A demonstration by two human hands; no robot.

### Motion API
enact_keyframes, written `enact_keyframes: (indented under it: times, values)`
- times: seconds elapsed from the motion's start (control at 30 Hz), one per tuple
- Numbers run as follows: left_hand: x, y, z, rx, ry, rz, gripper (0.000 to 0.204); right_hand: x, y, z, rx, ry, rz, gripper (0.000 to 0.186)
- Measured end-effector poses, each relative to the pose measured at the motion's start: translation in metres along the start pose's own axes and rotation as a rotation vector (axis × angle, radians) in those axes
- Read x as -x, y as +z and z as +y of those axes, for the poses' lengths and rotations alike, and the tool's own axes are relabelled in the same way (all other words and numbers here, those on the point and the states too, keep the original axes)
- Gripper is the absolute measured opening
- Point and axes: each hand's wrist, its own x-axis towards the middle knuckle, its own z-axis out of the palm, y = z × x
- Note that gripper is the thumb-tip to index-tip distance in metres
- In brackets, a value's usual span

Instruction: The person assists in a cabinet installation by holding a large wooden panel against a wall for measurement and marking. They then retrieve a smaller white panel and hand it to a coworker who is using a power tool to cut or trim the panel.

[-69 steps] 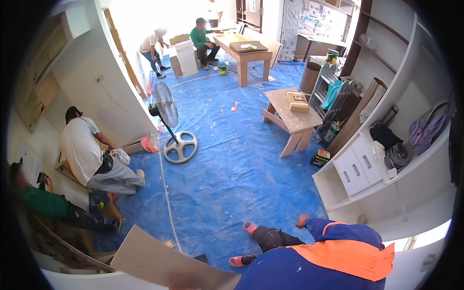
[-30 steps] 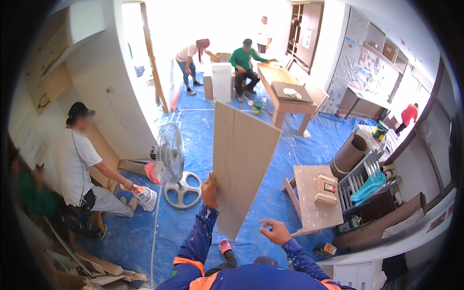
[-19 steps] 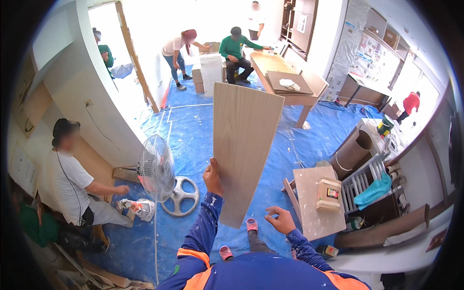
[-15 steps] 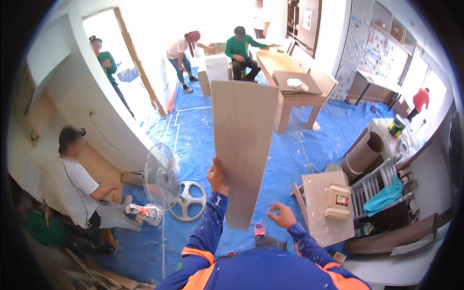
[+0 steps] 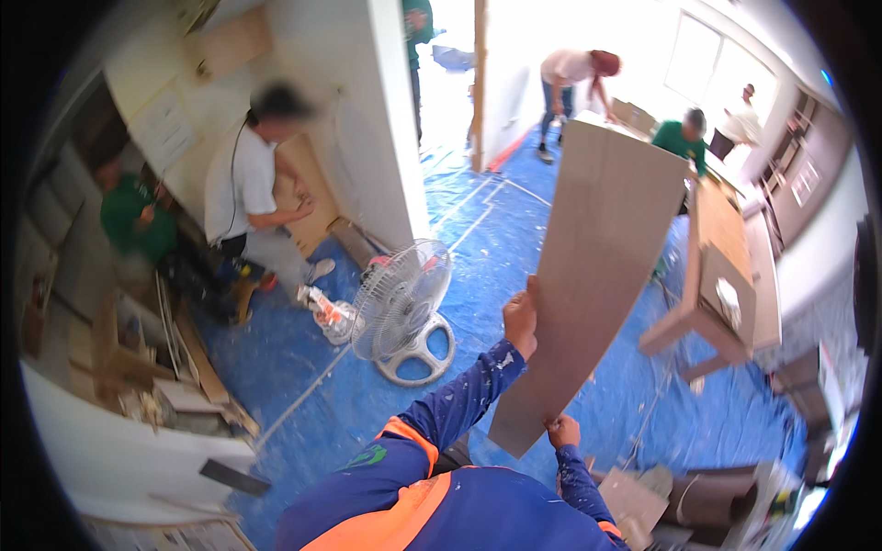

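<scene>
Left hand (image 5: 521,321): fingers closed on the board's left long edge, below mid-length. Right hand (image 5: 562,432): fingers pinched on the right long edge, close to the bottom corner; thumb placement too small to read.

Board (image 5: 606,248): held up in front of the body, leaning, top end tipped right. No support seen but the hands.

Step in hand, my reading: steadying the board two-handed. Moving it from here would call for both grips kept firm and the long top end guided clear of things around.

Further out: fan (image 5: 400,298) left of the board, standing on the blue sheet (image 5: 312,395), bag (image 5: 329,317) just beside it. Right, table (image 5: 717,220); dark panel (image 5: 738,262) at the tabletop's near edge, white cloth (image 5: 728,301) on it.
</scene>
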Motion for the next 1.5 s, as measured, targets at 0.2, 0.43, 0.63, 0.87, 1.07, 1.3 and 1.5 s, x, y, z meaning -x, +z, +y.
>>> enact_keyframes:
  times: [0.2,0.43,0.63,0.87,1.07,1.3,1.5]
  values:
    - [-0.112,0.018,0.022,0.067,-0.057,-0.003,0.047,-0.104,-0.017,-0.02,0.227,-0.191,0.062,0.023]
    - [-0.219,0.041,0.0,0.183,-0.198,-0.054,0.056,-0.223,-0.065,-0.007,0.227,-0.279,0.046,0.014]
    - [-0.296,0.039,-0.042,0.251,-0.23,-0.042,0.066,-0.307,-0.117,0.009,0.289,-0.342,-0.075,0.017]
    - [-0.339,0.033,-0.084,0.113,-0.202,0.273,0.07,-0.431,-0.152,0.057,0.347,-0.527,-0.332,0.013]
    - [-0.332,0.056,-0.075,0.008,-0.108,0.177,0.067,-0.488,-0.146,0.056,0.306,-0.607,-0.45,0.015]
    - [-0.309,0.061,-0.062,0.089,0.082,0.147,0.053,-0.483,-0.092,-0.001,0.188,-0.639,-0.291,0.018]
    - [-0.293,0.043,-0.034,-0.13,0.17,0.006,0.05,-0.424,-0.067,-0.109,-0.082,-0.737,0.005,0.021]
